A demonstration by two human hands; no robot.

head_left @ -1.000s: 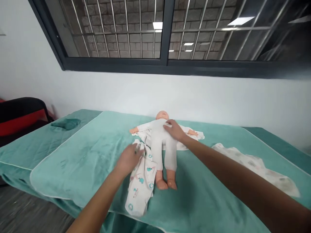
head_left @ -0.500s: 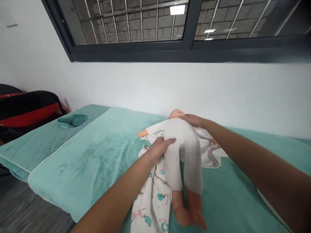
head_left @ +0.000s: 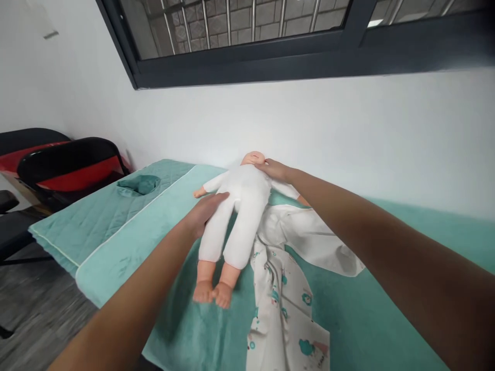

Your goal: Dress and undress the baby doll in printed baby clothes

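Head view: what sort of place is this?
An indoor room, possibly for training or practice, though that isn't certain. A doll lies on a green cover by a white wall, black-and-red chairs stand alongside, and a window has metal bars beyond it.

A white-bodied doll (head_left: 245, 186), legs parted, is beside a rumpled, printed white garment (head_left: 288, 293).
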